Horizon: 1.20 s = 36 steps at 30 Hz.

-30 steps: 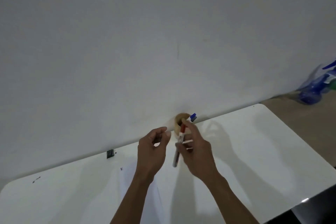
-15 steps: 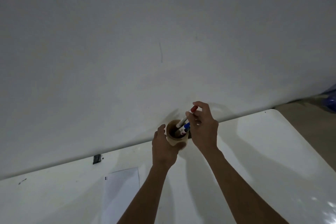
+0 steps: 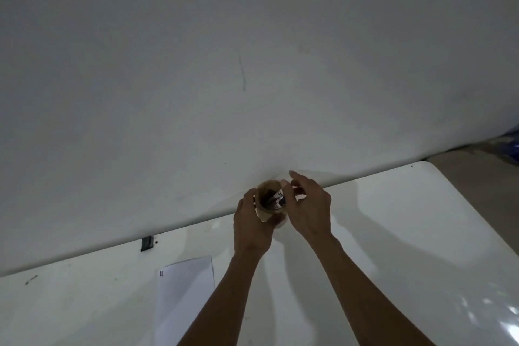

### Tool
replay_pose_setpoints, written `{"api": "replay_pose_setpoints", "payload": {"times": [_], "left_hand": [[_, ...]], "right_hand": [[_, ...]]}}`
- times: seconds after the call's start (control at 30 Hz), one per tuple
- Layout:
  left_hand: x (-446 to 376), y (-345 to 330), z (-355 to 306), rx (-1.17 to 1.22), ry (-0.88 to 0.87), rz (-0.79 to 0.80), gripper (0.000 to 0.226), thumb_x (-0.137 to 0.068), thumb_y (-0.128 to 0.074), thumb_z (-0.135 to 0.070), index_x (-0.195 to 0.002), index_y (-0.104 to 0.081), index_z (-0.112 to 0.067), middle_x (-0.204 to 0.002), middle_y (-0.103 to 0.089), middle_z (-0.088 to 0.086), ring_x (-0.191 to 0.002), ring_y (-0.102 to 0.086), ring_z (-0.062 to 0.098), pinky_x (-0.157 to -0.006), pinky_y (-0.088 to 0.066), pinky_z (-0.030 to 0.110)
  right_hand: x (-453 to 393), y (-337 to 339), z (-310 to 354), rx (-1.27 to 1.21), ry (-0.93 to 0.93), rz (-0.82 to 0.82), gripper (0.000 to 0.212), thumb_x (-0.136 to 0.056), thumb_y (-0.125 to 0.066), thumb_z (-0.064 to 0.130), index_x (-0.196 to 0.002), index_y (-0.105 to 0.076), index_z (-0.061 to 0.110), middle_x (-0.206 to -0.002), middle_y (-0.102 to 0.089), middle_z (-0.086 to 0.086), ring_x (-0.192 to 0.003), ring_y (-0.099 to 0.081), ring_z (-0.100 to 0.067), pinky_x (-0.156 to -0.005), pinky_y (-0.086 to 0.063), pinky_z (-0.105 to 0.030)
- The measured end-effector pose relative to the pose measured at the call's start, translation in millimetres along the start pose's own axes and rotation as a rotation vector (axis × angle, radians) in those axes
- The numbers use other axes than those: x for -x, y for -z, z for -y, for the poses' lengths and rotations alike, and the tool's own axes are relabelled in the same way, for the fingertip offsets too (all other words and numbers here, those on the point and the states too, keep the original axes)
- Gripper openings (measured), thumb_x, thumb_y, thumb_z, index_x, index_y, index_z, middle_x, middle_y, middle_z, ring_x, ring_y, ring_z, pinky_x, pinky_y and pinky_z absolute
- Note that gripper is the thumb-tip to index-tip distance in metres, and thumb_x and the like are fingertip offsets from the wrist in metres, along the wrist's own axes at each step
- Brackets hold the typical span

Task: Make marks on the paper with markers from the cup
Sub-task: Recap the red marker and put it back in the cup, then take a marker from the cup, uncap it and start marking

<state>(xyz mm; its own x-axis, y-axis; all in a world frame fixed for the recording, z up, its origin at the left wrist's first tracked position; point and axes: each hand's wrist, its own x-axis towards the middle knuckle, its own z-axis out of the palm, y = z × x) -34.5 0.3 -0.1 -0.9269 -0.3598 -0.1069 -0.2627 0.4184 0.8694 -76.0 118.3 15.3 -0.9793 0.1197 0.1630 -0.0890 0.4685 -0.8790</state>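
Note:
A brown paper cup (image 3: 266,212) stands at the far edge of the white table (image 3: 393,233), against the wall. Markers (image 3: 276,198) lie inside it, their ends showing at the rim. My left hand (image 3: 251,229) wraps around the cup from the left and front. My right hand (image 3: 309,205) hovers just right of the rim with its fingers spread and nothing in them, the fingertips close to the markers. A white sheet of paper (image 3: 185,295) lies on the table to the lower left, with small red and blue marks near its top left corner.
A plain grey wall (image 3: 252,64) rises directly behind the table. A small black clip-like object (image 3: 147,243) sits at the table's far edge, left of the cup. Something blue (image 3: 511,149) shows on the floor at the far right.
One second ago my right hand held a red-capped marker. It then lowered the marker into the cup and has now let go; my left hand has closed around the cup.

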Motion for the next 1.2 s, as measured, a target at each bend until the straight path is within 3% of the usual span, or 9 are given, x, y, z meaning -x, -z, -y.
{"api": "replay_pose_setpoints", "payload": {"times": [0.3,0.5,0.57,0.63,0.73,0.9,1.0,1.13,1.2], "left_hand": [[1,2,-1,0.015,-0.029,0.011,0.053,-0.074,-0.085,-0.017,-0.116,-0.055,-0.027,-0.109,-0.059,-0.011,-0.097,-0.058,0.013,-0.075,-0.038,0.009],[2,3,-3,-0.003,-0.030,0.020,0.050,-0.075,-0.083,-0.012,-0.112,-0.053,-0.030,-0.108,-0.059,-0.012,-0.096,-0.056,0.010,-0.071,-0.037,0.003],[2,3,-3,-0.015,-0.026,0.019,0.051,-0.075,-0.083,-0.011,-0.116,-0.056,-0.025,-0.112,-0.061,-0.010,-0.098,-0.057,0.010,-0.072,-0.039,0.004],[3,1,0,-0.042,-0.031,0.014,0.059,-0.073,-0.084,-0.013,-0.123,-0.055,-0.023,-0.120,-0.064,-0.006,-0.104,-0.060,0.015,-0.081,-0.043,0.013],[2,-1,3,-0.069,-0.035,-0.002,0.064,-0.071,-0.085,-0.017,-0.126,-0.053,-0.025,-0.122,-0.065,-0.003,-0.108,-0.062,0.019,-0.087,-0.048,0.026],[1,1,2,-0.045,-0.021,-0.002,0.065,-0.068,-0.086,-0.008,-0.122,-0.054,-0.029,-0.120,-0.065,-0.006,-0.106,-0.061,0.016,-0.086,-0.048,0.015],[5,12,6,-0.116,0.019,0.052,0.075,-0.074,-0.085,-0.011,-0.138,-0.047,-0.016,-0.130,-0.062,0.003,-0.116,-0.058,0.021,-0.095,-0.046,0.028],[19,48,10,-0.144,0.047,-0.024,0.050,-0.086,-0.075,-0.020,-0.132,-0.056,-0.012,-0.125,-0.067,0.004,-0.098,-0.064,0.012,-0.076,-0.044,0.005],[32,74,8,-0.051,0.082,-0.085,0.031,-0.090,-0.071,-0.026,-0.119,-0.067,-0.016,-0.112,-0.074,0.000,-0.088,-0.068,0.008,-0.080,-0.053,0.011]], "right_hand": [[27,2,5,-0.010,-0.258,-0.036,0.031,-0.076,-0.087,0.034,-0.076,-0.067,0.011,-0.070,-0.069,0.000,-0.064,-0.061,-0.013,-0.059,-0.041,-0.004],[27,-1,9,0.006,-0.219,-0.071,0.020,-0.081,-0.084,0.023,-0.086,-0.079,0.004,-0.081,-0.080,-0.008,-0.074,-0.071,-0.019,-0.071,-0.049,-0.016],[29,5,13,-0.027,-0.210,-0.083,0.016,-0.080,-0.084,0.019,-0.085,-0.079,0.005,-0.075,-0.076,-0.002,-0.067,-0.067,-0.010,-0.069,-0.046,-0.005],[30,14,18,-0.076,-0.205,-0.109,0.013,-0.080,-0.085,0.016,-0.082,-0.076,0.007,-0.069,-0.069,0.005,-0.066,-0.062,0.001,-0.065,-0.042,0.002],[27,29,25,-0.164,-0.149,-0.147,0.015,-0.082,-0.083,0.015,-0.079,-0.071,0.007,-0.071,-0.071,0.005,-0.071,-0.069,-0.004,-0.065,-0.042,0.001],[20,45,43,-0.321,-0.112,-0.243,0.014,-0.089,-0.077,0.020,-0.089,-0.067,0.010,-0.082,-0.075,0.000,-0.081,-0.074,-0.014,-0.069,-0.056,-0.014],[22,48,55,-0.443,-0.113,-0.226,0.009,-0.095,-0.070,0.024,-0.093,-0.065,0.016,-0.086,-0.075,0.005,-0.085,-0.076,-0.018,-0.077,-0.059,-0.028],[37,40,70,-0.468,-0.150,-0.078,0.009,-0.098,-0.065,0.030,-0.098,-0.067,0.022,-0.080,-0.071,0.018,-0.071,-0.073,-0.008,-0.067,-0.057,-0.020],[52,27,73,-0.442,-0.195,0.060,0.009,-0.096,-0.067,0.030,-0.098,-0.071,0.022,-0.078,-0.073,0.008,-0.067,-0.071,-0.009,-0.064,-0.056,-0.019]]}}
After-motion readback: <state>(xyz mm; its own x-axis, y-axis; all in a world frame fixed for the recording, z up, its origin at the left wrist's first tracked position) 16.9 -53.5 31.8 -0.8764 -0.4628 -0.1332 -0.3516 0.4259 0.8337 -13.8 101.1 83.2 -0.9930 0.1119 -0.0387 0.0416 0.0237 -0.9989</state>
